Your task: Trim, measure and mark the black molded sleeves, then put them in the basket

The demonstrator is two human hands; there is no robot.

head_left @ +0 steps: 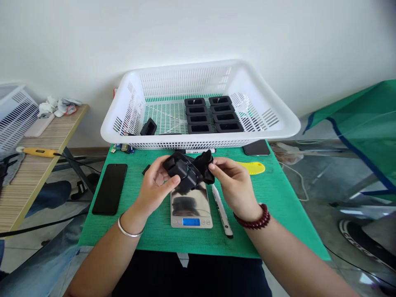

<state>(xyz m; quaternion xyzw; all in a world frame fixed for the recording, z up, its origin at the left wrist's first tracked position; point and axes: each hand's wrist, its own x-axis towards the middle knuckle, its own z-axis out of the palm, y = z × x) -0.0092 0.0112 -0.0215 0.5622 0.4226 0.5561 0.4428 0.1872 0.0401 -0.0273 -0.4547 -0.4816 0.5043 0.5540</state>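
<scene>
My left hand [157, 180] grips a black boxy plastic device [182, 171], its thumb across the near side. A crumpled black flexible piece [204, 165] lies against the device's right side, pinched between the thumb and fingers of my right hand [232, 181]. Whether the two pieces are joined I cannot tell. Both are held above a silver digital scale [189, 206], whose blue display is lit. Just right of the scale lies a white marker [222, 212] with a black cap.
Behind my hands stands a white plastic basket [198, 140] holding several black rectangular frames [199, 119] and a tilted black part [149, 127]. A black phone [109, 189] lies left on the green mat [262, 231]. A yellow object [255, 168] is at right.
</scene>
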